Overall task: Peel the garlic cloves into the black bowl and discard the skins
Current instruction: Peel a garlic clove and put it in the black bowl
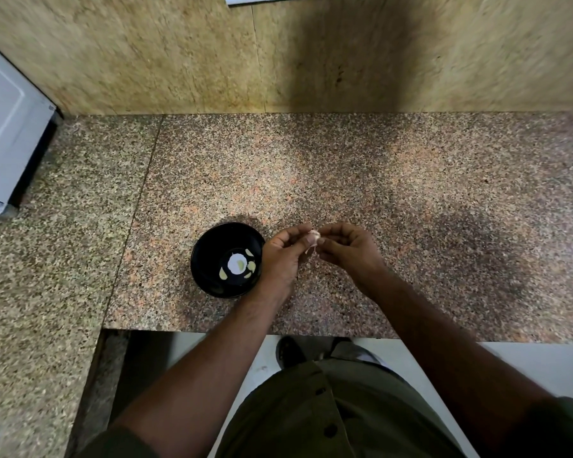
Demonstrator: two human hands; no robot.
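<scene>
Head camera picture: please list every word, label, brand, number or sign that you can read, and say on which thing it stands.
None can be read.
White round patch in the bottom of the black bowl: no print shows on it.
White appliance at the left edge: no lettering visible.
Granite counter and wall: no text.

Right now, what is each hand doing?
Left hand: fingers curled, pinching the small pale garlic clove beside the round black bowl.
Right hand: fingers curled, pinching the same clove from the other side.
</scene>
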